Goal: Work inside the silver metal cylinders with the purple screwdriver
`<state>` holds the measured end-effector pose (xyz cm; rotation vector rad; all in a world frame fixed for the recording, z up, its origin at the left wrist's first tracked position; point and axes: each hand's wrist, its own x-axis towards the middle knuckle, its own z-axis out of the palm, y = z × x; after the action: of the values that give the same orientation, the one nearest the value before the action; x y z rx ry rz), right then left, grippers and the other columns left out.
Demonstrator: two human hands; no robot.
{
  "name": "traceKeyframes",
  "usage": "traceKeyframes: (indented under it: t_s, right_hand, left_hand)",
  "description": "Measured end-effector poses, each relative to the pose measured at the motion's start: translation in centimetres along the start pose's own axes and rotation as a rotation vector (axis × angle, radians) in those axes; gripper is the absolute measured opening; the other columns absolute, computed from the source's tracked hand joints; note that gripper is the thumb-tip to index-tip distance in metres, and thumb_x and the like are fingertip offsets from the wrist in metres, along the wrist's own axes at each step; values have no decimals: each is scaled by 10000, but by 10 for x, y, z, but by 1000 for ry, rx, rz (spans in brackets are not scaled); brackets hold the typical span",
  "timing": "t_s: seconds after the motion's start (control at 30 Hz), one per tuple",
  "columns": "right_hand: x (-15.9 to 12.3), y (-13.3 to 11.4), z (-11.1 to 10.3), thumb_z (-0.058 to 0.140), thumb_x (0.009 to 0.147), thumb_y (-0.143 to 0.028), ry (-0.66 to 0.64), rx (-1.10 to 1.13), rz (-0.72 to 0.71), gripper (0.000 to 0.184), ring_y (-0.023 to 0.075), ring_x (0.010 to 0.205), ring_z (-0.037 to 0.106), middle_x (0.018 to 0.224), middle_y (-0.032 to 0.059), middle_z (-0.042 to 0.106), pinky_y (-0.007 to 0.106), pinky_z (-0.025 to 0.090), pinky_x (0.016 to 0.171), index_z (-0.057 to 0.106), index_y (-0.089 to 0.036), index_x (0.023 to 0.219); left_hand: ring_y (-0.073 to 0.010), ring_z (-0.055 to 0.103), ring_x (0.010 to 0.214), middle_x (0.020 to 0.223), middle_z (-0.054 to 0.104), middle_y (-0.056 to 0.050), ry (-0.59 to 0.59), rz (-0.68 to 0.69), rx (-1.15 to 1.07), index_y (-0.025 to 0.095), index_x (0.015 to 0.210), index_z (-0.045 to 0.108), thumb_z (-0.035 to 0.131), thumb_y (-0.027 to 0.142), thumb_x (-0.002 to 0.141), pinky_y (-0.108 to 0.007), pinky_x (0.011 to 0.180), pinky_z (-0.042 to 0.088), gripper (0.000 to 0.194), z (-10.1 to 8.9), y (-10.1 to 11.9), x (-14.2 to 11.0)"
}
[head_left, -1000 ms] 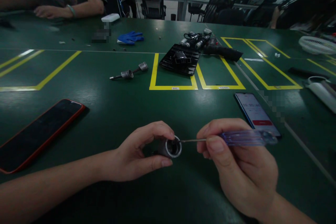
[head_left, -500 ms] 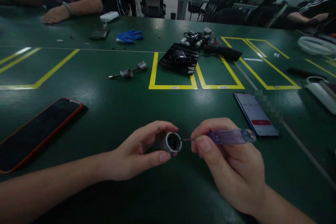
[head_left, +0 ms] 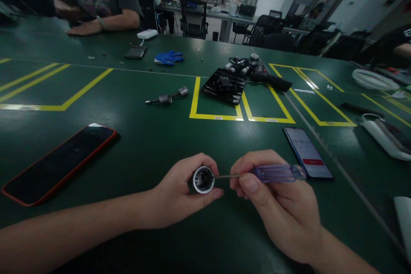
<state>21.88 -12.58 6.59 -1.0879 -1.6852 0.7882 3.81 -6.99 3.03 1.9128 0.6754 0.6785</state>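
Note:
My left hand [head_left: 178, 195] is closed round a small metal cylinder [head_left: 203, 179] whose open end faces right. My right hand [head_left: 282, 212] pinches a small screwdriver with a clear purple handle [head_left: 276, 173]. The thin shaft of the screwdriver reaches left and its tip is inside the cylinder's opening. Both hands hover just above the green table [head_left: 144, 137] near its front edge.
A red-cased phone [head_left: 59, 163] lies at left, a lit phone [head_left: 307, 152] at right. Further back are a metal tool with sockets [head_left: 167, 97], a black tray [head_left: 224, 85] with parts, a blue glove [head_left: 168, 57] and white devices [head_left: 382, 136]. Another person's arm [head_left: 102, 23] rests at the far left.
The view has tilted up and shifted. My left hand has turned the cylinder a little and moved slightly left. The screwdriver tip stays in the opening.

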Motion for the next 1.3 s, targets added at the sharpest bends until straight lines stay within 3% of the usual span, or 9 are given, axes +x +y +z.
traceKeyframes:
  t_s: [0.27,0.4,0.63,0.8,1.3]
  right_hand:
    - [25,-23,28,510,887,-173,-12,-9,-136,77,66,662,570,775,-43,587,169,471,572,529,-220,943]
    - [38,-34,45,525,878,-161,-57,-95,-202,74,51,687,572,783,-54,594,149,460,595,545,-212,927]
    - [63,-49,62,518,884,-161,-125,-179,-257,48,43,604,537,705,-62,562,152,427,546,542,-201,871]
    - [69,-53,66,519,875,-142,-137,-201,-315,53,52,596,530,698,-54,552,161,419,529,532,-192,863]
    - [67,-44,58,497,892,-169,-192,-76,-209,75,60,575,499,666,-52,519,172,399,499,532,-197,832]
  left_hand:
    - [-68,441,535,655,498,51,126,-38,-15,158,773,491,617,230,737,-167,479,370,149,-27,11,-16]
    - [-78,451,546,656,502,43,128,-104,-99,149,786,498,613,268,730,-175,480,376,175,-41,12,-27]
    - [-105,516,615,733,554,10,136,-75,-204,140,874,514,613,270,755,-210,541,435,202,-53,8,-37]
    - [-112,532,642,755,563,3,139,-39,-246,143,898,515,612,261,761,-220,564,453,206,-56,6,-38]
    - [-83,466,569,680,506,33,165,-63,-201,142,817,486,608,243,762,-188,498,392,167,-53,0,-33]
